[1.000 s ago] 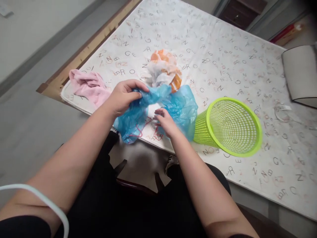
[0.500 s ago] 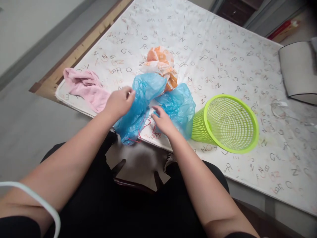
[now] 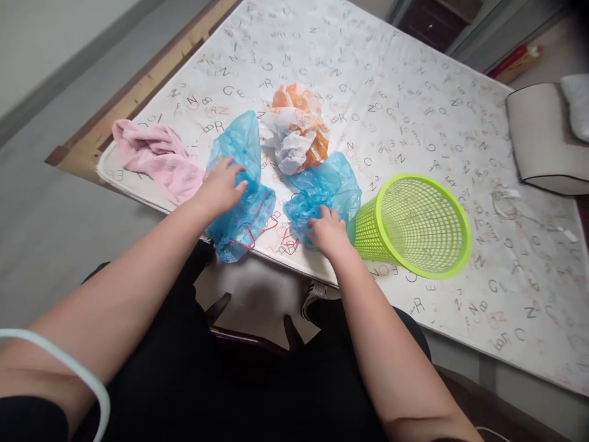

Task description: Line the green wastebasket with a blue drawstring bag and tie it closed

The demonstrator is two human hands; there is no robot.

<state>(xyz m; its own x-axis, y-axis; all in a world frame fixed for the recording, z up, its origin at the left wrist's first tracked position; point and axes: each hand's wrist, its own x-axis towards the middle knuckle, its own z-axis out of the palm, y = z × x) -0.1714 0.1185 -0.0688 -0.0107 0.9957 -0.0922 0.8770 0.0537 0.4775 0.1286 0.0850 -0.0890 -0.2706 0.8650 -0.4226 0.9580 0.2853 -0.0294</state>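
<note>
A thin blue plastic bag (image 3: 240, 136) with a red drawstring lies crumpled at the table's near edge, its lower end reaching over the edge. My left hand (image 3: 223, 189) rests on its left side, fingers spread. To the right is a second blue plastic bag (image 3: 346, 184). Against its near side lies my right hand (image 3: 329, 233), with the fingers apart and slightly bent. Red cord (image 3: 289, 240) shows between the two bags. Just behind them sits a crumpled orange and white plastic bag (image 3: 301, 132).
A lime green mesh basket (image 3: 381, 230) lies tilted on its side, touching the right blue bag. At the left corner of the table (image 3: 405, 80) is a pink cloth (image 3: 154, 153). A beige padded object (image 3: 540, 135) stands at the far right, near a thin cable.
The left blue bag has shifted left, uncovering more of the orange and white bag. My left hand has opened out on it. My right hand has moved right onto the other blue bag.
</note>
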